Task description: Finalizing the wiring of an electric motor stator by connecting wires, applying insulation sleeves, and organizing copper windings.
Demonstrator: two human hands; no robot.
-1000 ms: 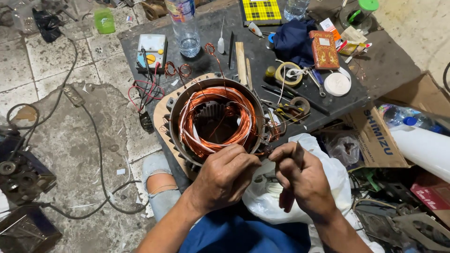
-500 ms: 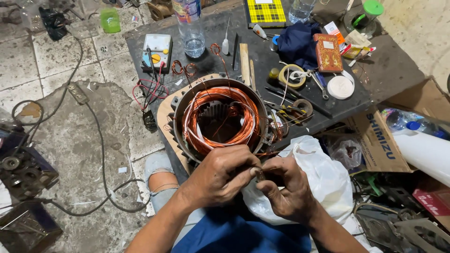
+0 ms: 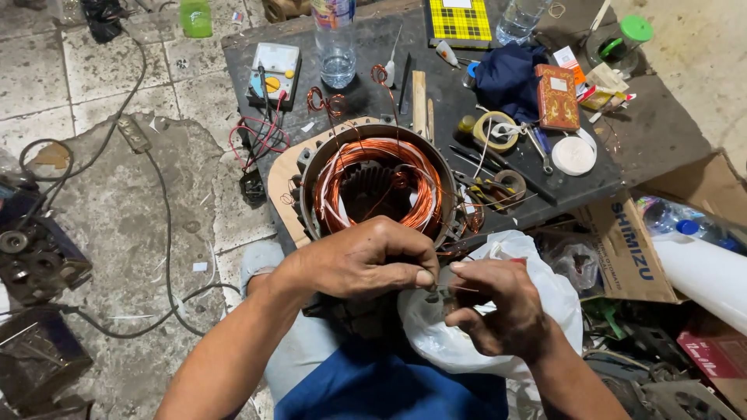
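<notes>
both your hands are pinching a thin copper wire end (image 3: 455,289) at the near rim of the motor stator (image 3: 373,190) on the dark surface (image 3: 366,54): left hand (image 3: 366,260) and right hand (image 3: 494,307) are each clenching it. springy, kink-prone wire, likely best gripped near its tip.

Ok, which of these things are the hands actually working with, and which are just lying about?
In use:
left hand and right hand, pinching thin copper wire
motor stator with copper windings

Lying about:
water bottle
multimeter
tape roll
blue cloth
white plastic bag
</notes>
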